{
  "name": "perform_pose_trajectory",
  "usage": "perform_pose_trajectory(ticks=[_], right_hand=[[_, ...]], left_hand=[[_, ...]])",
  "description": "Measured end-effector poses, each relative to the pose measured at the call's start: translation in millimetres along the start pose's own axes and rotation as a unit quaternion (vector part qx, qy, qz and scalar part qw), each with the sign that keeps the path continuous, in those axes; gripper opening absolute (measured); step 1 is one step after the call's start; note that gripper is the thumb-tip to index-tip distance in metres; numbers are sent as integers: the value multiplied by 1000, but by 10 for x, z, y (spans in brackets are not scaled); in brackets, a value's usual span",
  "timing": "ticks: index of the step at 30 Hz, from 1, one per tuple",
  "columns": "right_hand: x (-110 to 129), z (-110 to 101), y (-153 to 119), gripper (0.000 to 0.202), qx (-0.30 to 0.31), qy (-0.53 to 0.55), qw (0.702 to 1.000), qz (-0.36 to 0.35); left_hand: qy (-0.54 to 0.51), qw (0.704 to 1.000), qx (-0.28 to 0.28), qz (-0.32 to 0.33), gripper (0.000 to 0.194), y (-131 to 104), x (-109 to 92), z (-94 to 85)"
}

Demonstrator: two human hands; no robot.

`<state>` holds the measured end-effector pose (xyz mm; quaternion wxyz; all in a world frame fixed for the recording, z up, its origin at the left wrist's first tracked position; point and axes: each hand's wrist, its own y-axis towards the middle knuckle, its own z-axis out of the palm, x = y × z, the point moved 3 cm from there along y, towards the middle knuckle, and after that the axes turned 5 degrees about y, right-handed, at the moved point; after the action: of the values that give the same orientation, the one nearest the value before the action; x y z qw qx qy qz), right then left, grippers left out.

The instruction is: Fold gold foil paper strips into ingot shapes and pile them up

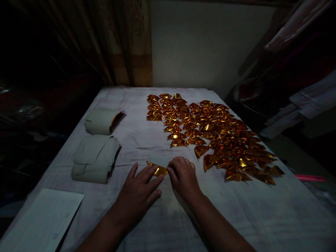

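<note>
A small piece of gold foil paper lies on the cloth-covered table between my hands. My left hand rests on its left side with the fingers spread, the fingertips touching the foil. My right hand has its fingers curled in and pinches the foil's right end. Beyond and to the right, many folded gold foil pieces lie in overlapping rows. On the left are two stacks of pale paper sheets, a curved one farther back and a fanned one nearer.
A white printed sheet or booklet lies at the table's near left corner. A pink object shows beyond the right edge. A curtain and wall stand behind; clothes hang at the right.
</note>
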<state>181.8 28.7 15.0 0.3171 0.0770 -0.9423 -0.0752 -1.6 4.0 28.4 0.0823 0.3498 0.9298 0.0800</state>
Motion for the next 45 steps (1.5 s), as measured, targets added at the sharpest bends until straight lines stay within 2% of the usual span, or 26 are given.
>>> perform_pose_trajectory(ticks=[7,12,15,19,23,28,31,39,45], right_hand=[[-26,21,-20,11,-25,5,999,-22],[26,-18,-117,14,-73,11,987,-139],[62,-26,-169,22,-67,3,982,-179],[70,-22,-189,29,-29,14,987,-159],[77,-44,-187,28,-11,31,991,-132],[93,-70,-178,26,-1,33,992,-119],[104,-75,-172,25,2,33,993,-116],[119,-68,-155,28,5,17,995,-100],[109,-66,-128,25,10,3,994,-107]], left_hand=[[-20,1000,-8,3,32,22,24,-25],[-28,999,-31,-22,30,52,-31,-32],[-32,998,-45,-36,30,60,-67,-4],[-43,996,-63,-44,29,73,-105,20],[-92,992,-78,-27,33,74,-82,9],[-91,985,-124,-80,27,17,144,15],[-52,985,-141,-81,26,-14,265,37],[-77,988,-95,-99,20,28,296,25],[-91,986,-89,-103,16,57,268,-15]])
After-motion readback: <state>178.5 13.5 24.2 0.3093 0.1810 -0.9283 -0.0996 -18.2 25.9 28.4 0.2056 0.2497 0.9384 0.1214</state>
